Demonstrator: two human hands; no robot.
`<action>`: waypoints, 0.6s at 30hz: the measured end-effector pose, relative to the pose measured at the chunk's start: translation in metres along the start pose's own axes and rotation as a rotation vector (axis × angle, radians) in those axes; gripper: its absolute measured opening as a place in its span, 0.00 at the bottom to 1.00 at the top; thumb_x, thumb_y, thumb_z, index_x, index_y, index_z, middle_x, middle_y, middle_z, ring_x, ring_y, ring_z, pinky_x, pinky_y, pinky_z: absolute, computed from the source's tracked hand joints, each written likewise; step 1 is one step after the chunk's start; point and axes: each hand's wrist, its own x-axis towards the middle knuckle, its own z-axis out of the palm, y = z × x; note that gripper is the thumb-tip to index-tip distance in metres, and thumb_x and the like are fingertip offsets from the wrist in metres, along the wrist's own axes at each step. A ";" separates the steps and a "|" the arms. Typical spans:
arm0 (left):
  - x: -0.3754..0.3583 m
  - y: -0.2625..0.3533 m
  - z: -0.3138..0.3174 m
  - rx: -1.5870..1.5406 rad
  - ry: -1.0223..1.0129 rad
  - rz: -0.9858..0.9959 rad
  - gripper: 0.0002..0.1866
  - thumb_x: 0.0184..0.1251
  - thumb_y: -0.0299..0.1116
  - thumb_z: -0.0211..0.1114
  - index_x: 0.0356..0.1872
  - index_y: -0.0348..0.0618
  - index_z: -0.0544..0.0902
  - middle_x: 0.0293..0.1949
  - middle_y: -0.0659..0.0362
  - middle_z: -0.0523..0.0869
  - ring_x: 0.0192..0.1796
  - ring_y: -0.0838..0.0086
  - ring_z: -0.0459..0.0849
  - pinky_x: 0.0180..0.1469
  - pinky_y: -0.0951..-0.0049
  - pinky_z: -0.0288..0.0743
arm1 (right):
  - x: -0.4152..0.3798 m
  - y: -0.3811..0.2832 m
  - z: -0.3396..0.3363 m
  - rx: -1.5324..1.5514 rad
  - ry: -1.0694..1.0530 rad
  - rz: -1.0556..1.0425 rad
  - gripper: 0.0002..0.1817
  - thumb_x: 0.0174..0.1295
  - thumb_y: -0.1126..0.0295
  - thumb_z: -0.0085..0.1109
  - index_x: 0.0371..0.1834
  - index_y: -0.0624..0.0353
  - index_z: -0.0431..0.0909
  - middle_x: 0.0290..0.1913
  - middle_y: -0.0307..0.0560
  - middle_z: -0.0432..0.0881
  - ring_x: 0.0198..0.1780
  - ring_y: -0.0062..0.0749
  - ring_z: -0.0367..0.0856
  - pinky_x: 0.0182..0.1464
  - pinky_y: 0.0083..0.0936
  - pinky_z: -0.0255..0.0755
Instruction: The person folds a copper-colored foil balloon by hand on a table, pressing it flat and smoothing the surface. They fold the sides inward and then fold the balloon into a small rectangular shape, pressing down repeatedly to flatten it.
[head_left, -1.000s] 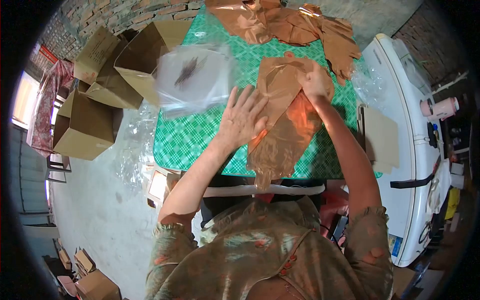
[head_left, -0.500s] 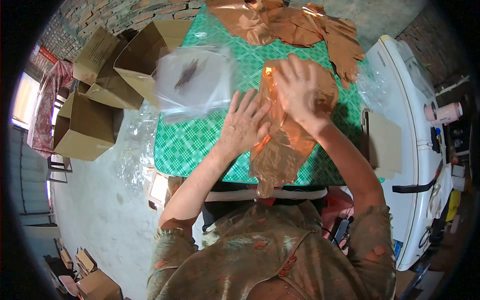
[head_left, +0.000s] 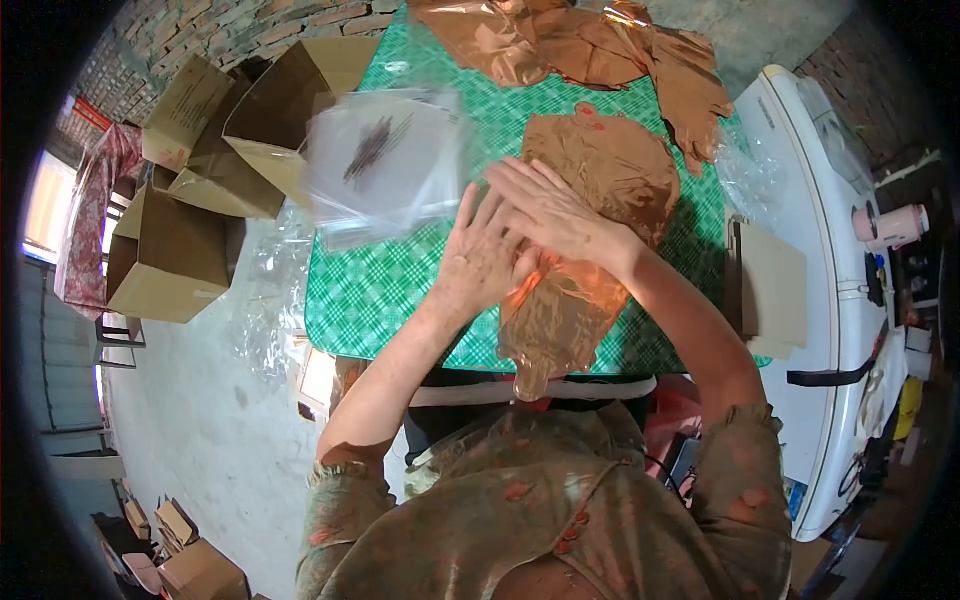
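A flat copper-coloured piece of foil [head_left: 610,160], shaped like a deflated foil balloon with a rounded tab at its near end, lies wrinkled on the table. My left hand [head_left: 480,255] rests palm down at its left edge, fingers stretched, the thumb side touching the foil. Stretched out flat, my right hand [head_left: 560,215] reaches leftward across the foil's left edge. Its fingers overlap the fingertips of my left hand. What lies under both palms is hidden. Left of my hands is a stack of clear plastic bags [head_left: 400,160] with a dark mark on top.
More copper foil pieces [head_left: 590,50] lie at the table's far edge. The table has a green plaid cloth [head_left: 370,300]. Open cardboard boxes [head_left: 180,240] stand on the left; cardboard sheets [head_left: 770,285] and a white refrigerator [head_left: 810,200] are on the right.
My right hand has moved left and nearer to me, from the foil's upper part to beside my left hand's fingers. The foil's far part is now uncovered. My left hand has hardly moved.
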 end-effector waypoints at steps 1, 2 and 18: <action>0.001 0.000 0.000 0.008 0.020 0.009 0.30 0.76 0.52 0.61 0.72 0.47 0.82 0.73 0.52 0.78 0.86 0.53 0.62 0.90 0.41 0.44 | -0.001 0.010 0.004 -0.061 -0.020 -0.023 0.37 0.83 0.50 0.48 0.86 0.62 0.60 0.90 0.55 0.55 0.92 0.50 0.47 0.90 0.52 0.42; 0.001 0.001 -0.001 0.015 0.038 0.017 0.30 0.76 0.52 0.61 0.72 0.48 0.82 0.74 0.52 0.78 0.86 0.53 0.62 0.90 0.41 0.44 | -0.003 0.022 0.005 -0.120 -0.041 -0.046 0.38 0.84 0.48 0.45 0.88 0.61 0.57 0.91 0.55 0.54 0.92 0.49 0.46 0.91 0.52 0.40; 0.001 0.004 -0.007 0.093 -0.042 0.010 0.32 0.80 0.51 0.58 0.81 0.53 0.75 0.78 0.53 0.75 0.85 0.52 0.64 0.88 0.39 0.43 | 0.011 0.099 0.002 -0.607 0.051 0.052 0.35 0.88 0.45 0.34 0.92 0.48 0.53 0.92 0.42 0.53 0.92 0.43 0.46 0.89 0.58 0.40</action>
